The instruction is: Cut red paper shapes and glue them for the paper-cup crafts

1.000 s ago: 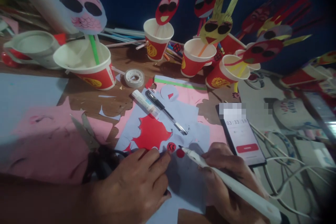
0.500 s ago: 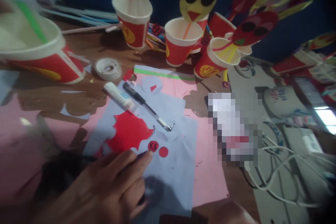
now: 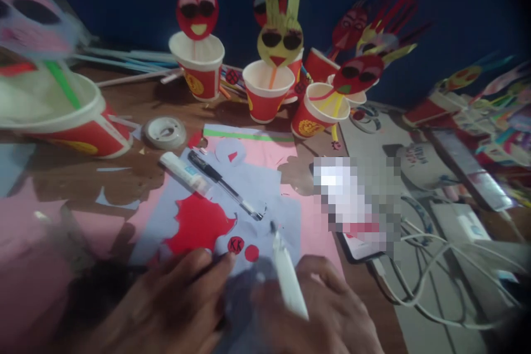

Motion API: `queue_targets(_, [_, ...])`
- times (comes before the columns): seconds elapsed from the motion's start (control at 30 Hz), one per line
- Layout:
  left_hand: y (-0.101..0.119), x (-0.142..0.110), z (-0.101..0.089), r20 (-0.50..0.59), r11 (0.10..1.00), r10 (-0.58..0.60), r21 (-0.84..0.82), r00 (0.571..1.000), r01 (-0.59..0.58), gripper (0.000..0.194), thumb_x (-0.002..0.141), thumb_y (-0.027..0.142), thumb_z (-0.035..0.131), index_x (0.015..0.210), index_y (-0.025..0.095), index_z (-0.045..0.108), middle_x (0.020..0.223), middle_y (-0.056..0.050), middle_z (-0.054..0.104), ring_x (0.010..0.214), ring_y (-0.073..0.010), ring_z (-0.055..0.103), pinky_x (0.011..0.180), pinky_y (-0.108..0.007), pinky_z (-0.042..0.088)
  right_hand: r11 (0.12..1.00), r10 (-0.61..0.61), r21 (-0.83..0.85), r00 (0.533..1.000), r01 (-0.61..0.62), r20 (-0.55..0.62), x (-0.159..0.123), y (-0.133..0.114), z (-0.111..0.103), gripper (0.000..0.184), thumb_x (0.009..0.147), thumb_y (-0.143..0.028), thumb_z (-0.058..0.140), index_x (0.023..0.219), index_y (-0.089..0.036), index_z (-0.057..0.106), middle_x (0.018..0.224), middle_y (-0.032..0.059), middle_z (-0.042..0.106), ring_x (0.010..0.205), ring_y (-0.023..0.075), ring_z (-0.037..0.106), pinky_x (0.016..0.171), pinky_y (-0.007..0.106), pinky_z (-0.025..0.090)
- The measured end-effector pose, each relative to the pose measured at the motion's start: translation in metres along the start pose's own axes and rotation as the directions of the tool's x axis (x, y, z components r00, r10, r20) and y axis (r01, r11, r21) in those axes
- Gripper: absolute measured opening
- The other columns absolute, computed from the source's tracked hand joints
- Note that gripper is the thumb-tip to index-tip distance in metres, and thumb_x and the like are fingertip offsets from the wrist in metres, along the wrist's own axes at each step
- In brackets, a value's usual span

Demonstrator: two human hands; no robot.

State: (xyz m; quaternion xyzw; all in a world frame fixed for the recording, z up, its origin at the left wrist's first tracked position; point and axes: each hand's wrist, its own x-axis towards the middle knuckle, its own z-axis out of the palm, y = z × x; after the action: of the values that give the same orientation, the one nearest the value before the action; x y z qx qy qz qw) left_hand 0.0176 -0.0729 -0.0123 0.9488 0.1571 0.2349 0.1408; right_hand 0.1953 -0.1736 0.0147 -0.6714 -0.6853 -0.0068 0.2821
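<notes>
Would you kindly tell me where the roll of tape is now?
In the head view, left of centre, the roll of tape lies on the tabletop between the nearest paper cup and the glue stick.

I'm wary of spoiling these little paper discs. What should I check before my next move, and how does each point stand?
1. White pen held in the right hand: ok.
2. Pen's dark tip over the plain red disc: not ok, it is beyond the disc, to its right.
3. Tip lifted off the blue-grey paper: cannot tell.
4. Left hand by the disc lettered KK: ok, a fingertip is at its lower edge.
5. Plain disc uncovered: ok.
6. Black-gripped pen off both discs: ok, it lies beyond them.
</notes>
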Motion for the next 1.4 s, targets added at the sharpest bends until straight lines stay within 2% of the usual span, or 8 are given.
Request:
queue_targets(0.13, [0.001, 0.008, -0.011, 0.098, 0.995, 0.072, 0.064, 0.993, -0.079, 0.029, 0.092, 0.037, 0.042, 0.076, 0.023, 0.063, 0.101, 0.004, 0.066, 0.088, -0.0161, 0.053, 0.077, -0.03, 0.036, 0.996, -0.089, -0.015, 0.995, 0.09, 0.046, 0.012, 0.013, 0.006, 0.029, 0.092, -0.016, 0.031, 0.095, -0.018, 0.06, 0.056, -0.0011, 0.061, 0.047, 0.0141, 0.054, 0.053, 0.03, 0.037])
queue_targets(0.37, [0.002, 0.006, -0.016, 0.127, 0.989, 0.057, 0.13, 0.99, -0.074, 0.022, 0.089, 0.038, 0.049, 0.084, 0.023, 0.064, 0.111, 0.003, 0.065, 0.099, -0.019, 0.053, 0.082, -0.034, 0.035, 0.984, -0.127, -0.12, 0.991, 0.131, 0.047, 0.009, 0.012, 0.014, 0.02, 0.085, -0.01, 0.044, 0.089, -0.02, 0.061, 0.054, -0.0036, 0.059, 0.045, 0.0123, 0.052, 0.057, 0.027, 0.034])
queue_targets(0.5, [0.003, 0.003, -0.017, 0.172, 0.989, 0.048, 0.129, 0.984, -0.071, 0.022, 0.088, 0.039, 0.049, 0.087, 0.022, 0.064, 0.112, 0.001, 0.064, 0.1, -0.0204, 0.053, 0.084, -0.035, 0.035, 0.981, -0.138, -0.127, 0.987, 0.147, 0.081, 0.009, 0.012, 0.017, 0.023, 0.086, -0.012, 0.039, 0.091, -0.021, 0.06, 0.063, -0.0008, 0.064, 0.047, 0.0134, 0.054, 0.06, 0.028, 0.037])
queue_targets(0.77, [0.005, 0.003, -0.025, 0.146, 0.988, 0.129, 0.061, 0.981, -0.139, 0.02, 0.087, 0.035, 0.051, 0.081, 0.02, 0.063, 0.114, -0.001, 0.062, 0.089, -0.0178, 0.055, 0.083, -0.034, 0.037, 0.978, -0.17, -0.097, 0.976, 0.184, 0.136, 0.008, 0.017, 0.019, 0.025, 0.089, -0.015, 0.036, 0.099, -0.019, 0.059, 0.067, 0.0018, 0.062, 0.054, 0.0147, 0.057, 0.068, 0.031, 0.039])
queue_targets(1.0, [0.003, 0.004, -0.021, 0.167, 0.987, 0.139, 0.057, 0.976, -0.15, 0.023, 0.086, 0.04, 0.053, 0.085, 0.02, 0.062, 0.114, -0.001, 0.062, 0.096, -0.019, 0.053, 0.087, -0.034, 0.034, 0.978, -0.203, -0.006, 0.967, 0.207, 0.154, 0.014, 0.019, 0.016, 0.027, 0.088, -0.008, 0.037, 0.101, -0.019, 0.058, 0.072, 0.0009, 0.065, 0.052, 0.0128, 0.055, 0.061, 0.027, 0.041])
queue_targets(1.13, [0.004, 0.004, -0.018, 0.139, 0.991, 0.113, 0.059, 0.984, -0.123, 0.022, 0.086, 0.041, 0.054, 0.085, 0.021, 0.062, 0.105, 0.002, 0.065, 0.093, -0.0187, 0.052, 0.086, -0.034, 0.032, 0.984, -0.174, 0.054, 0.976, 0.169, 0.127, 0.019, 0.015, 0.007, 0.025, 0.084, -0.005, 0.042, 0.097, -0.019, 0.058, 0.067, -0.0009, 0.064, 0.054, 0.0134, 0.057, 0.059, 0.027, 0.044])
queue_targets(1.27, [0.007, 0.003, -0.014, 0.126, 0.992, 0.107, 0.056, 0.986, -0.115, 0.021, 0.087, 0.04, 0.052, 0.082, 0.023, 0.063, 0.097, 0.003, 0.066, 0.092, -0.0187, 0.052, 0.084, -0.035, 0.031, 0.985, -0.035, 0.173, 0.997, 0.022, 0.075, 0.02, 0.01, -0.006, 0.025, 0.088, -0.01, 0.039, 0.106, -0.019, 0.054, 0.075, 0.0008, 0.068, 0.06, 0.0139, 0.062, 0.061, 0.027, 0.048])
queue_targets(1.4, [0.01, 0.002, -0.013, 0.164, 0.993, 0.085, 0.062, 0.983, -0.097, 0.019, 0.086, 0.039, 0.054, 0.079, 0.023, 0.061, 0.093, 0.002, 0.066, 0.093, -0.0198, 0.052, 0.084, -0.037, 0.031, 0.956, -0.053, 0.282, 0.995, 0.074, -0.079, 0.017, 0.009, -0.009, 0.024, 0.093, -0.025, 0.041, 0.11, -0.017, 0.057, 0.068, 0.0018, 0.064, 0.061, 0.0155, 0.061, 0.056, 0.028, 0.048])
